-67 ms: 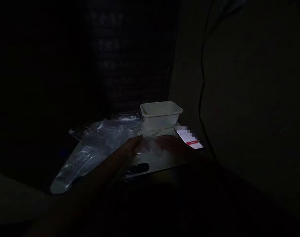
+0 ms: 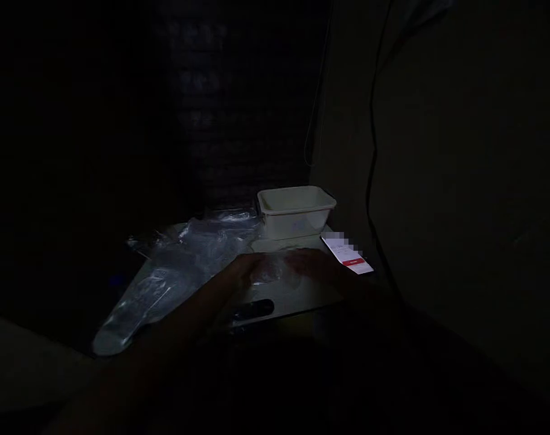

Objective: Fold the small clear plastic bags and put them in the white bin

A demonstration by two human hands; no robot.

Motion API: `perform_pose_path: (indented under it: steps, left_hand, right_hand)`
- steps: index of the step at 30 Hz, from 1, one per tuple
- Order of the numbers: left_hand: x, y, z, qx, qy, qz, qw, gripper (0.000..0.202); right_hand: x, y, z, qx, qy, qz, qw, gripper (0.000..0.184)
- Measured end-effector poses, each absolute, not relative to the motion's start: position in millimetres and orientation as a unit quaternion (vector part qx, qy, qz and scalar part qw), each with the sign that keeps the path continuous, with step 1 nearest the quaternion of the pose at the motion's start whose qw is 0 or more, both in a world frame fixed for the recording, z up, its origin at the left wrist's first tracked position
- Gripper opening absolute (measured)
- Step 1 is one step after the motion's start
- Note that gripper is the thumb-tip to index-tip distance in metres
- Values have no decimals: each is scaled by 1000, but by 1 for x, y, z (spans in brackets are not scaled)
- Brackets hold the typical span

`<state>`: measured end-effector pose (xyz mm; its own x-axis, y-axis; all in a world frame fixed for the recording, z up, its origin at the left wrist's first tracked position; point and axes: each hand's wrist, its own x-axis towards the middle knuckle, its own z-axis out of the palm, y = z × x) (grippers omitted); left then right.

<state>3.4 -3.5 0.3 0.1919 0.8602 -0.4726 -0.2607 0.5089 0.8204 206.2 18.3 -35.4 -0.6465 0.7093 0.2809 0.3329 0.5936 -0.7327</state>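
Note:
In dim light, my left hand and my right hand face each other low over a pale tabletop. Between them is a crumpled piece of clear plastic, thin like a bag. The left fingers close on its left side; the right fingers, dark and slightly blurred, hold its right side. To the left of my hands lies a spread of shiny clear plastic bags. Just in front of me, the tabletop has a dark oval handle slot.
A white rectangular plastic tub stands at the back of the table. Right of my hand lies a phone with a lit screen. Walls rise behind and to the right, where a dark cable hangs down.
The clear plastic between my hands looks more bunched and catches more light. My left hand has shifted very slightly to the right. The other things stay in place.

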Motion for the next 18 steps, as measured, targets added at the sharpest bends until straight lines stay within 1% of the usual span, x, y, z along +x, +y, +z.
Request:
perform_pose_path:
  steps: [3,8,10,13,15,18]
  left_hand:
    - [7,-7,1,325,506,403,690,11]
    - [8,-8,2,350,513,417,663,13]
    - [7,-9,5,347,516,420,661,13]
    - [6,-11,7,348,528,420,651,11]
    - [6,-11,7,354,533,411,650,10]
    - [5,-9,4,361,528,407,651,10]
  right_hand:
    - [206,12,-24,-319,-818,372,302,33]
    - [211,4,-13,-326,-789,411,319,25]
    - [210,4,-16,-342,-728,476,355,20]
    - [204,8,-26,-362,-581,600,414,13]
    - [201,11,-31,-363,-537,630,427,10]
    - [203,14,-34,-352,-505,664,424,10]
